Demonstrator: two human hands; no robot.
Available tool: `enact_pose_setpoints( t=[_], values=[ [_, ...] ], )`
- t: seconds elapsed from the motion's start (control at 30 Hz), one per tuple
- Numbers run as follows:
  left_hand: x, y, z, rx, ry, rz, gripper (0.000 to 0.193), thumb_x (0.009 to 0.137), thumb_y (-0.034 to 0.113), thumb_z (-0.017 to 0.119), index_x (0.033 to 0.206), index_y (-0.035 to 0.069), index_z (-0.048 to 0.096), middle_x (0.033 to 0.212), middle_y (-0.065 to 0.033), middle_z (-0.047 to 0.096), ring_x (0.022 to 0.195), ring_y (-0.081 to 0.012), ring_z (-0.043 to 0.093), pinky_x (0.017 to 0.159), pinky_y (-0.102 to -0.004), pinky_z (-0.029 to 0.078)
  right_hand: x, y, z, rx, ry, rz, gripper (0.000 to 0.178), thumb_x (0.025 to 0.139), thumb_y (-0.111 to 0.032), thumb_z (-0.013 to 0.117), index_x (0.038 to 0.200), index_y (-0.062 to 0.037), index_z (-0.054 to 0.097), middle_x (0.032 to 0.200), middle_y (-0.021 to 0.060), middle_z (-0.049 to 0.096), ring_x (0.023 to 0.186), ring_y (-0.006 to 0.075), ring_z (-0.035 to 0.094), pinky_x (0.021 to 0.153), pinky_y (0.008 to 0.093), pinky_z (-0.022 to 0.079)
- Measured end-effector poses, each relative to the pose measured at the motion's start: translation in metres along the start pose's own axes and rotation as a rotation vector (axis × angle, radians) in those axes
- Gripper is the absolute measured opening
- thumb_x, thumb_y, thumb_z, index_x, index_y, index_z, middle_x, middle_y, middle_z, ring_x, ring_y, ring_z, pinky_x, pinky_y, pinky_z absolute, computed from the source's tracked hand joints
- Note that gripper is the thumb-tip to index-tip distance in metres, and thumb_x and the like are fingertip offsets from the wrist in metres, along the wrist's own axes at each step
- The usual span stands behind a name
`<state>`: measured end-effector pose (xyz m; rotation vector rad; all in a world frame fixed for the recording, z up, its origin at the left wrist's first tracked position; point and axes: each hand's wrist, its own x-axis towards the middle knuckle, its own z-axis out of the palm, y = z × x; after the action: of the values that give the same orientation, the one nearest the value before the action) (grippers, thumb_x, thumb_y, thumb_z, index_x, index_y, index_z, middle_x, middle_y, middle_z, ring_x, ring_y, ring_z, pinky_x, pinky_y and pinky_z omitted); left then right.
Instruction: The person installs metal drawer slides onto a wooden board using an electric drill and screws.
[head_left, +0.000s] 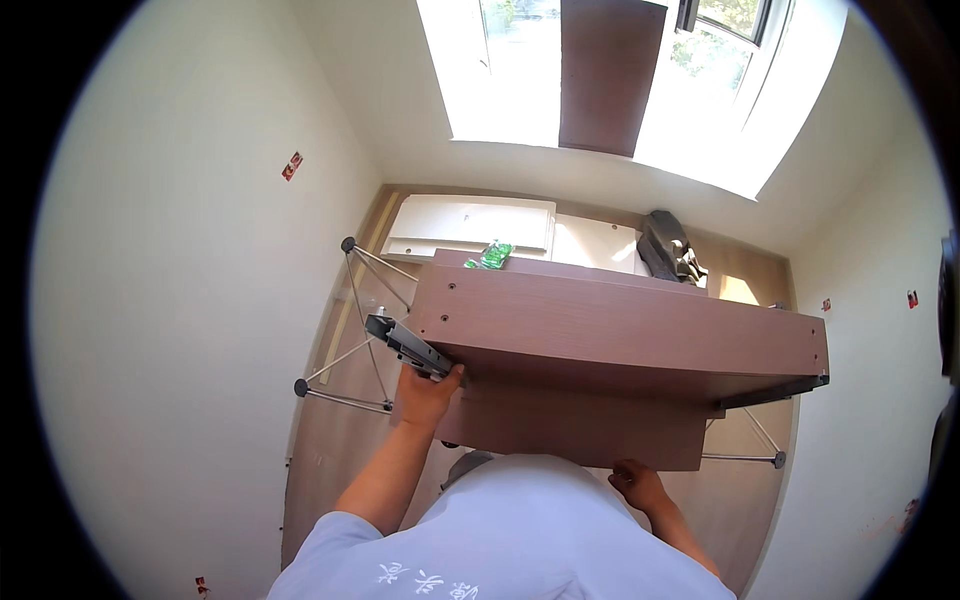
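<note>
Taking clock positions from the middle of the brown wooden assembly [620, 320], which is lying directly ahead of us, we are judging the work to be partway along. A dark metal runner [775, 391] is lining the assembly's lower edge near four o'clock and is seemingly already in place. At eight o'clock our left hand [428, 395] is gripping a second metal runner [408, 346], which is jutting out at an angle, so we are reckoning that seating and fastening it is the part left to do. At six o'clock our right hand [640, 485] is curling beside the near edge of a lower brown tabletop [590, 430]; we cannot tell whether it is gripping anything.

The assembly is presenting a long, straight-edged, reddish-brown face with a smooth matte finish, and small dark dots [452, 287] are marking both ends, though we cannot tell holes from screw heads. The held runner is looking narrow, stiff and silver-grey, with a dark outer end. Thin metal rods are meeting at a round black joint [301, 387] toward nine o'clock. A crinkled green packet [492, 255] is sitting at ten, flat white panels [470, 215] are lying beyond it, and a limp dark grey bundle [662, 243] is slumping at one.
</note>
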<state>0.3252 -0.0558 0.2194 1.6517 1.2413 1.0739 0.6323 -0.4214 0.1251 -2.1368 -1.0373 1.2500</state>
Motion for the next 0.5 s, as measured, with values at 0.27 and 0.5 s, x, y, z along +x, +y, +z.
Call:
enact_pose_setpoints(
  t=[0.27,0.5],
  values=[
    [-0.006,-0.004,0.047,-0.046,0.052,-0.002,0.051,0.079,0.003,0.091,0.121,0.001,0.061,0.107,-0.0066,0.07,0.096,-0.0188,0.068,0.086,-0.0339,0.057,0.025,0.04,-0.053,-0.04,0.094,-0.07,0.034,0.096,-0.031,0.078,0.117,-0.0035,0.074,0.116,0.019,0.077,0.107,0.0356,0.076,0.091,0.0456,0.06],
    [-0.015,-0.046,0.068,0.187,0.001,-0.113,0.051,0.079,0.015,0.095,0.115,0.001,0.063,0.106,-0.0093,0.072,0.094,-0.0206,0.069,0.084,-0.0367,0.058,0.024,0.096,-0.086,-0.211,-0.034,-0.043,0.035,0.096,-0.035,0.076,0.117,-0.0063,0.074,0.121,0.018,0.075,0.115,0.0376,0.072,0.098,0.0477,0.057]
  ],
)
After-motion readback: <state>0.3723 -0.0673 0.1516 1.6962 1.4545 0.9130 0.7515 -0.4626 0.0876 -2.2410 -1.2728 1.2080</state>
